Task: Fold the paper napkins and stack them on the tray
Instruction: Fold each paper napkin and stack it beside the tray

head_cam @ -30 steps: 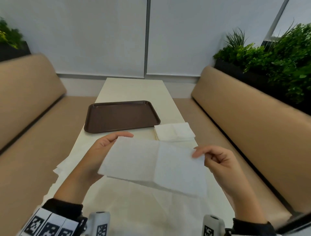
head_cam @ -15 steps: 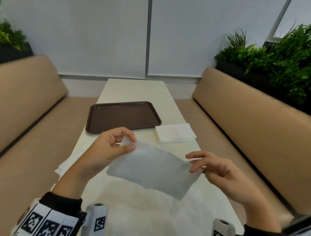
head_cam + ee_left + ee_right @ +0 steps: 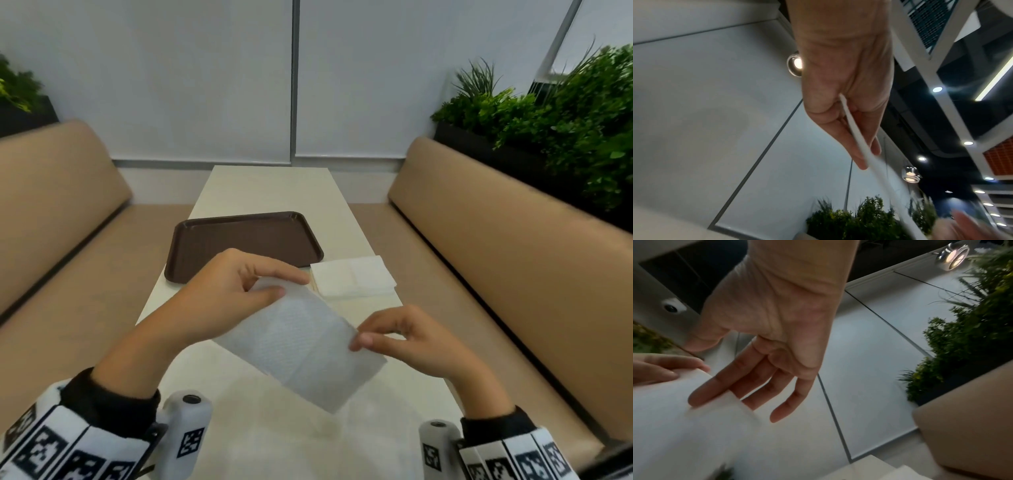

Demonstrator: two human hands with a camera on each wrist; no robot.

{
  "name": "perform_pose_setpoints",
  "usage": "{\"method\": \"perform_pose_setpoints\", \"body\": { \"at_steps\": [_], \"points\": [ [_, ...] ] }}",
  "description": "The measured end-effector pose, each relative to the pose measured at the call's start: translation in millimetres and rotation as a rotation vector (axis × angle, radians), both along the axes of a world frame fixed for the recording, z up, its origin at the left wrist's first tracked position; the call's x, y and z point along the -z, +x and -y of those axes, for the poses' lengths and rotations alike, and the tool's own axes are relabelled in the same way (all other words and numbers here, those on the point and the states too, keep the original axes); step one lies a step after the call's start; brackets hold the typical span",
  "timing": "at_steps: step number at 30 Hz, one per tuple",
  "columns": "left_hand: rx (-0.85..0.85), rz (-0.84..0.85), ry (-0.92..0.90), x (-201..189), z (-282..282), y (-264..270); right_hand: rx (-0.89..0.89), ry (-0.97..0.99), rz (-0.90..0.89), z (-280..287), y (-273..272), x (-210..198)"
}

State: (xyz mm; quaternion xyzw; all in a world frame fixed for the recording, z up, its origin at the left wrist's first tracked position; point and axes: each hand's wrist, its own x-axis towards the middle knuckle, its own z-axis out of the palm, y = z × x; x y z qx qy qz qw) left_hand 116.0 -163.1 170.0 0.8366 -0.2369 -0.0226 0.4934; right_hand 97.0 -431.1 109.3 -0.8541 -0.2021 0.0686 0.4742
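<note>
Head view: a person at a narrow table (image 3: 260, 185) holds one paper napkin (image 3: 301, 346) in the air with both hands, short of the tray (image 3: 239, 240).
Left hand: the left hand (image 3: 226, 291) pinches the napkin's far-left corner between thumb and forefinger, the other fingers curled behind; the left wrist view shows the sheet edge-on, clamped between thumb and fingers.
Napkin, place: it hangs between the two sets of fingertips, slanting from the left thumb down toward the person, its near corner drooping free below the right thumb.
Napkin, look: white, thin and slightly see-through, with a fine embossed grain and a crossed pair of creases; it reads as a longish rectangle, seemingly already folded once, though I cannot count the layers.
Right hand: the right hand (image 3: 407, 339) has its thumb tip on the napkin's right edge; the right wrist view shows the fingers (image 3: 719, 386) nearly straight and a little spread, the forefinger laid against the sheet's underside, more a light support than a firm pinch.
Napkin stack: a pile of white napkins (image 3: 352, 277) lies on the table just past the left fingertips, beside the tray's near-right corner and not on it.
Done: judged from this, at most part of one fold on the held sheet; nothing lies on the brown tray.
Left: finish this fold, set the napkin on the tray, then repeat for the rest of the pile.
</note>
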Motion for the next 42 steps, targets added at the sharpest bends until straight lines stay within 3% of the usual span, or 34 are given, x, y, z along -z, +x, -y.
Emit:
{"method": "perform_pose_setpoints", "body": {
  "at_steps": [8, 12, 17, 21, 26, 32, 35, 38, 42],
  "points": [
    [-0.076, -0.346, -0.157, 67, 20, 70, 0.216, 0.073, -0.203, 52, 66, 38],
    [-0.169, -0.428, -0.223, 108, 53, 134, 0.406, 0.157, -0.192, 68, 127, 44],
    [-0.237, -0.548, -0.360, 136, 96, 210, 0.590, 0.048, -0.093, 80, 215, 54],
    [-0.323, -0.499, -0.235, 166, 116, 253, 0.727, -0.129, -0.063, 84, 260, 80],
    [-0.363, -0.431, -0.001, 204, 130, 274, 0.651, -0.429, -0.134, 87, 283, 124],
    [-0.308, -0.263, 0.387, 221, 146, 274, 0.604, -0.641, -0.122, 78, 284, 156],
    [-0.292, -0.230, 0.517, 213, 145, 264, 0.634, -0.825, -0.151, 67, 267, 135],
    [-0.324, -0.250, 0.324, 192, 127, 246, 0.578, -0.754, -0.157, 58, 215, 101],
    [-0.276, -0.313, -0.066, 167, 77, 194, 0.238, -0.661, -0.287, 50, 119, 77]
  ]
}}
